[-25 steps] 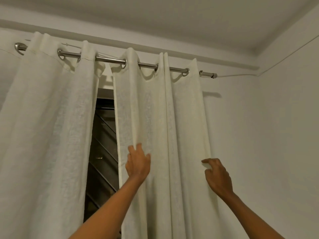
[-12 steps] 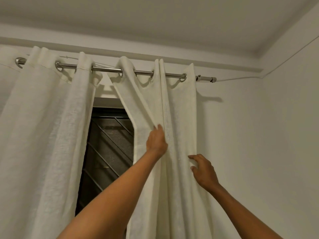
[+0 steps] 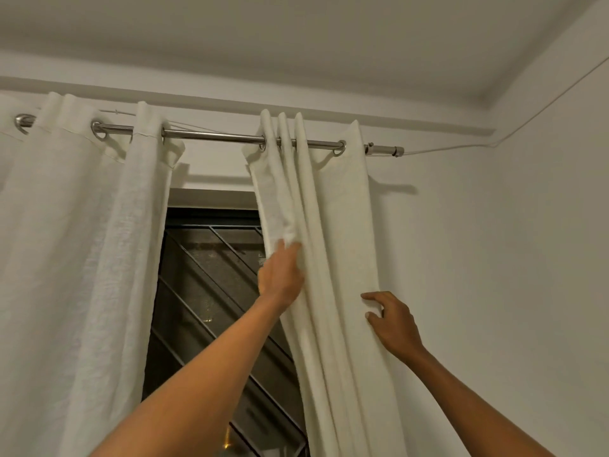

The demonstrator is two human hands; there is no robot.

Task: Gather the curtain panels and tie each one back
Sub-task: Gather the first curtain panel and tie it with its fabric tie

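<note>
Folds of the right panel (image 3: 333, 225) hang bunched near the right end of the rod (image 3: 214, 136), and your left hand (image 3: 280, 275) presses against their inner edge with straight fingers, gripping nothing. Your right hand (image 3: 392, 321) pinches that panel's outer edge between thumb and curled fingers, just beside the wall (image 3: 494, 258). The left panel (image 3: 82, 258) hangs loose farther along the rod, with the window grille (image 3: 211, 291) showing between the two

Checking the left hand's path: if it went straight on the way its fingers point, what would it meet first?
The left hand points up and slightly right, touching the right curtain panel. It would likely push into those gathered folds first; the rod lies well above.
</note>
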